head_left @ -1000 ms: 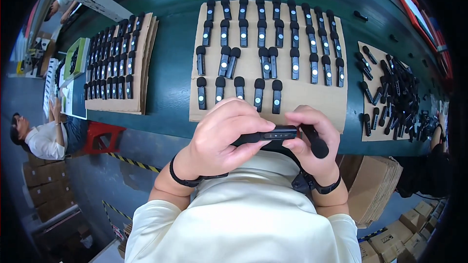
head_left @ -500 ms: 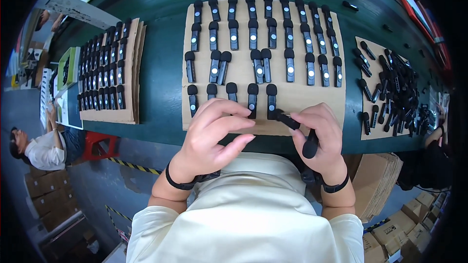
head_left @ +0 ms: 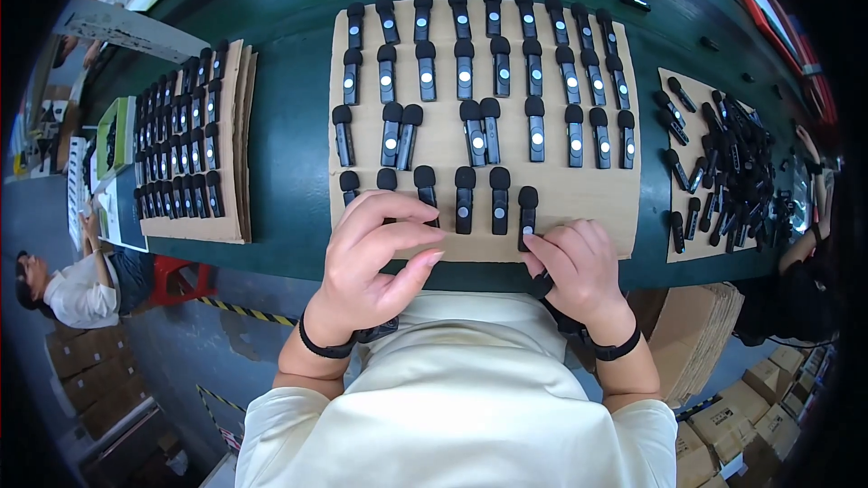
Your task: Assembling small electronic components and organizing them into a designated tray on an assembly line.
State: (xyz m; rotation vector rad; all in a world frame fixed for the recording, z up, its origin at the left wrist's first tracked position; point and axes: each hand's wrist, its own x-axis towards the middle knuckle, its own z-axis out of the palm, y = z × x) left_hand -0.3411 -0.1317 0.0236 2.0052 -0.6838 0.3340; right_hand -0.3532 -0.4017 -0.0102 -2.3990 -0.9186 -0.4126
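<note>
Small black clip-on microphones with foam tips stand in rows on a cardboard sheet (head_left: 579, 194); many carry a pale round dot. At the right end of the nearest row, a microphone (head_left: 528, 208) lies foam tip away from me. My right hand (head_left: 583, 271) pinches its near end with thumb and fingertips. A dark shape (head_left: 541, 286) shows under that hand, too hidden to name. My left hand (head_left: 372, 258) hovers over the left part of the same row, fingers apart and curved, holding nothing. It partly covers a few microphones there.
At left, stacked cardboard sheets (head_left: 237, 208) carry more microphones. A loose pile of microphones (head_left: 737, 167) covers another sheet at right. Single black pieces lie on the green table (head_left: 298, 126). One person (head_left: 86, 289) sits at far left; another person's arm (head_left: 805, 253) reaches in at far right.
My right hand has moved the microphone from a slanted hold in the air into the nearest row, now straight. The hand has turned palm down. My left hand shifted slightly left, still open.
</note>
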